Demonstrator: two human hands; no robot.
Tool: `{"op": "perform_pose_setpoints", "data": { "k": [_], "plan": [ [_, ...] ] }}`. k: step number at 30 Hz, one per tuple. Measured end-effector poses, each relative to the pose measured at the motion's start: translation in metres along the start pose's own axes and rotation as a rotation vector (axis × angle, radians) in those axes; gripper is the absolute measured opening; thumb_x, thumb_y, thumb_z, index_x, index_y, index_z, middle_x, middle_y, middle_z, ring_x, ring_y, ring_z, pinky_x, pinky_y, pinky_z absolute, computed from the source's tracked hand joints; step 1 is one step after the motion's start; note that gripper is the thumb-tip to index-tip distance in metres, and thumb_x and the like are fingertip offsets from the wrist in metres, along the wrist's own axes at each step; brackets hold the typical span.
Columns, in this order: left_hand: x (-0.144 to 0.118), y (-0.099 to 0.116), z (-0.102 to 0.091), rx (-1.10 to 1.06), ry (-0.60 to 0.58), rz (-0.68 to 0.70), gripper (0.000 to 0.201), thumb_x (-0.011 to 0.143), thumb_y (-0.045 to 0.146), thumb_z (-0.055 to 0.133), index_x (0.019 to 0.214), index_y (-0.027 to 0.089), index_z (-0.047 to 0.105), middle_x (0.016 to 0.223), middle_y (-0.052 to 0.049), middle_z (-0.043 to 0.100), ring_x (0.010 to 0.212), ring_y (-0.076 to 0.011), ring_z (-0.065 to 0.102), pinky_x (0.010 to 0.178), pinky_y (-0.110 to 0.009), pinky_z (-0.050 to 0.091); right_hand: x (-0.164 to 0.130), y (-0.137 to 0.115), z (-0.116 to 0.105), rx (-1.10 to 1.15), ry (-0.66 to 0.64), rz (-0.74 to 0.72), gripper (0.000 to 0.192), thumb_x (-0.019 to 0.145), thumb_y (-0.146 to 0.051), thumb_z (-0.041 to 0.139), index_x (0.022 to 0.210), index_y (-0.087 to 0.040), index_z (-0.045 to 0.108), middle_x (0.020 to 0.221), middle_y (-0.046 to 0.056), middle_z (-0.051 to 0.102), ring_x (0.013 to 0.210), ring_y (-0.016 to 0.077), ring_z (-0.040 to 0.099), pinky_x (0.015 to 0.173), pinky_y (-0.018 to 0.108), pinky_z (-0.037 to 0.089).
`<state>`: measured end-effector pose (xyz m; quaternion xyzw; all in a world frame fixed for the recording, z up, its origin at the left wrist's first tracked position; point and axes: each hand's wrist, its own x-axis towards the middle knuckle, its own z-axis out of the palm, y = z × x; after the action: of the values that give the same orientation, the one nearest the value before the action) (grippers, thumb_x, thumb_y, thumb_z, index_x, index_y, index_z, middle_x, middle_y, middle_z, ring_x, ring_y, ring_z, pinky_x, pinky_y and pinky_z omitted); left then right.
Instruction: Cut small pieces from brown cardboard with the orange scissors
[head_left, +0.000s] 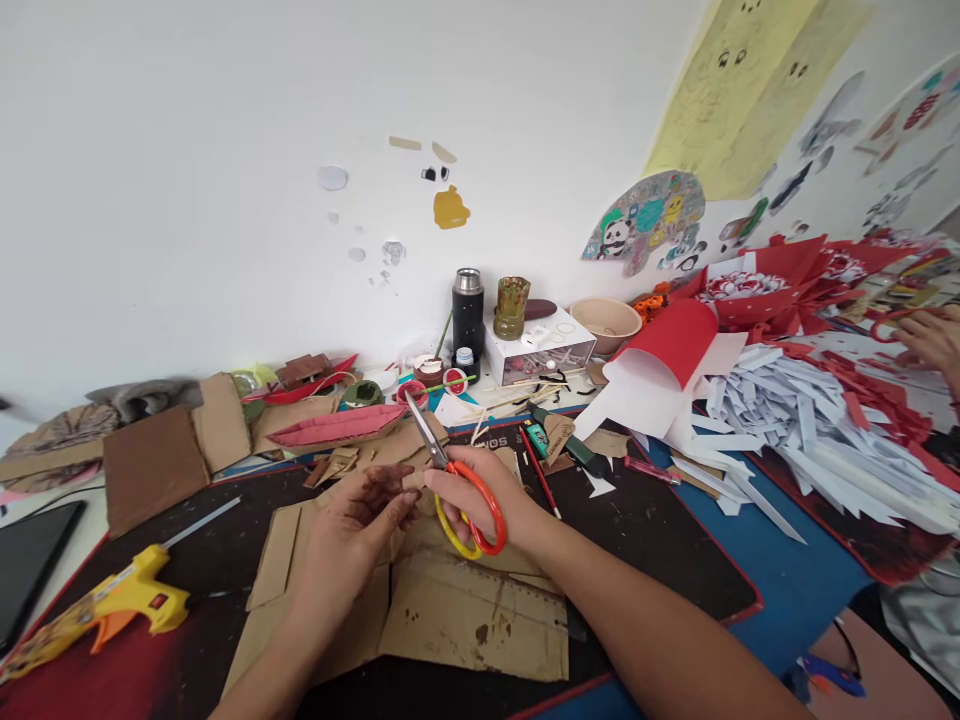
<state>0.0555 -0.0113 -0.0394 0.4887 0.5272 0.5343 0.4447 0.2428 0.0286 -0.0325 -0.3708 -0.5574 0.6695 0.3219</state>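
In my right hand (486, 492) are scissors (444, 460) with a red and a yellow handle loop, their closed-looking blades pointing up and away. The right thumb and fingertips also meet a small piece of cardboard (413, 481). My left hand (351, 532) pinches that piece from the other side, its fingertips stained dark. Below both hands lie cardboard sheets (525, 640), one spotted with brown stains. A clear ruler (501, 590) rests across them. Exactly where the fingers grip the small piece is partly hidden.
A yellow glue gun (142, 597) lies at left, near a brown cardboard square (154, 468). Behind stand a black flask (468, 318), paint pots and a white box (536, 345). White paper strips (787, 400) heap at right, where another person's hand (930, 335) shows.
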Motion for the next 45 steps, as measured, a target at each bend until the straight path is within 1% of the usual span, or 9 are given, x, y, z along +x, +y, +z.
{"op": "perform_pose_setpoints", "data": {
  "k": [8,18,23,27,31,36,38,41,45],
  "plan": [
    [-0.001,-0.007,-0.003,0.033,-0.014,0.017,0.034,0.074,0.043,0.092,0.098,0.023,0.078,0.089,-0.004,0.082,0.069,-0.0198,0.075,0.064,-0.03,0.065,0.001,0.0,0.001,-0.016,0.006,-0.011,0.039,0.093,-0.056,0.077,0.086,-0.023,0.057,0.049,-0.009,0.055,0.035,0.012,0.052,0.035,0.019,0.039],
    [-0.005,0.0,0.0,0.084,-0.009,0.014,0.037,0.073,0.049,0.091,0.096,0.023,0.08,0.087,-0.006,0.083,0.069,-0.0227,0.075,0.065,-0.034,0.065,-0.002,-0.003,0.001,-0.002,0.016,0.009,0.04,0.092,-0.056,0.077,0.086,-0.023,0.056,0.053,-0.009,0.055,0.036,0.0103,0.052,0.036,0.018,0.038],
    [-0.003,0.001,-0.001,0.038,-0.003,0.006,0.034,0.073,0.045,0.092,0.096,0.023,0.08,0.084,-0.004,0.081,0.066,-0.0205,0.073,0.063,-0.032,0.063,-0.001,-0.002,0.002,-0.035,0.029,-0.012,0.036,0.094,-0.052,0.073,0.084,-0.022,0.056,0.051,-0.009,0.054,0.036,0.0111,0.052,0.036,0.019,0.04],
    [-0.002,0.005,-0.002,-0.035,-0.005,-0.036,0.037,0.072,0.042,0.094,0.099,0.022,0.081,0.084,-0.004,0.08,0.067,-0.0198,0.072,0.065,-0.033,0.063,0.0,0.001,0.003,-0.074,0.032,-0.021,0.029,0.095,-0.047,0.072,0.087,-0.022,0.058,0.052,-0.009,0.055,0.037,0.0114,0.052,0.036,0.019,0.04],
    [0.0,0.009,0.0,-0.167,-0.014,-0.144,0.05,0.067,0.045,0.099,0.106,0.02,0.08,0.081,-0.003,0.078,0.066,-0.0186,0.07,0.061,-0.03,0.059,0.001,0.004,0.003,-0.081,0.033,-0.034,0.027,0.094,-0.047,0.071,0.093,-0.022,0.06,0.053,-0.009,0.055,0.037,0.0115,0.051,0.036,0.019,0.039],
    [0.001,0.007,0.003,-0.246,-0.044,-0.273,0.053,0.056,0.051,0.104,0.084,0.018,0.074,0.075,-0.003,0.075,0.064,-0.0173,0.068,0.059,-0.028,0.056,0.001,0.004,0.006,-0.152,0.084,-0.027,0.027,0.093,-0.048,0.072,0.093,-0.021,0.065,0.056,-0.007,0.057,0.038,0.012,0.051,0.035,0.021,0.04],
    [0.001,0.006,0.002,-0.226,-0.038,-0.254,0.052,0.056,0.052,0.104,0.08,0.018,0.073,0.073,-0.003,0.074,0.062,-0.0162,0.067,0.06,-0.027,0.056,0.001,0.004,0.008,-0.209,0.112,-0.023,0.028,0.091,-0.048,0.076,0.094,-0.021,0.069,0.06,-0.006,0.059,0.038,0.0117,0.051,0.035,0.022,0.041],
    [0.002,0.004,-0.002,-0.176,-0.008,-0.16,0.047,0.065,0.054,0.099,0.082,0.019,0.073,0.077,-0.003,0.074,0.065,-0.0168,0.067,0.061,-0.028,0.058,0.0,0.006,0.01,-0.247,0.108,-0.031,0.028,0.092,-0.049,0.078,0.094,-0.021,0.072,0.059,-0.005,0.058,0.039,0.0122,0.052,0.036,0.022,0.041],
    [0.006,0.007,-0.009,-0.151,0.073,-0.064,0.046,0.071,0.056,0.094,0.087,0.02,0.072,0.089,-0.005,0.077,0.079,-0.0226,0.075,0.067,-0.033,0.064,0.002,0.008,0.01,-0.209,0.087,-0.037,0.032,0.092,-0.052,0.078,0.094,-0.021,0.069,0.056,-0.007,0.055,0.038,0.0117,0.051,0.036,0.021,0.04]
  ]
}}
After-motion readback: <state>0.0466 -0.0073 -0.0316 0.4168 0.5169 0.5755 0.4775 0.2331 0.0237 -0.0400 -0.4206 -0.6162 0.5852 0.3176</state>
